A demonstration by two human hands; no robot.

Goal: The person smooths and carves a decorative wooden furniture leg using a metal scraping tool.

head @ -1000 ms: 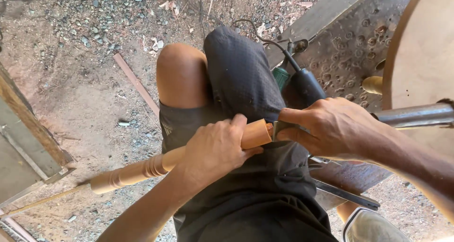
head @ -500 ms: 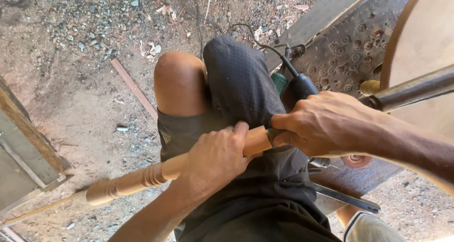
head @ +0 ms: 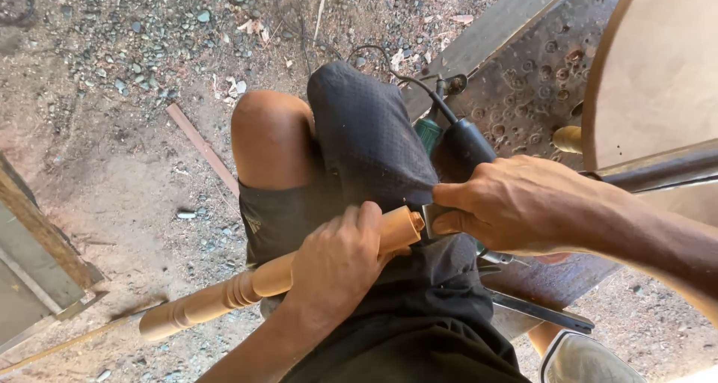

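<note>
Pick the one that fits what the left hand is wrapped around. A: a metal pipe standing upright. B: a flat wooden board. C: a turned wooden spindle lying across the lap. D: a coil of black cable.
C: the left hand closes around a turned wooden spindle lying slantwise across the lap, its end meeting the tool under the right hand.

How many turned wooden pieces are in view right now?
2. One long turned leg lies across the lap, gripped by the left hand. A second rounded wooden end pokes out at right beside the round board; most of it is hidden.
</note>
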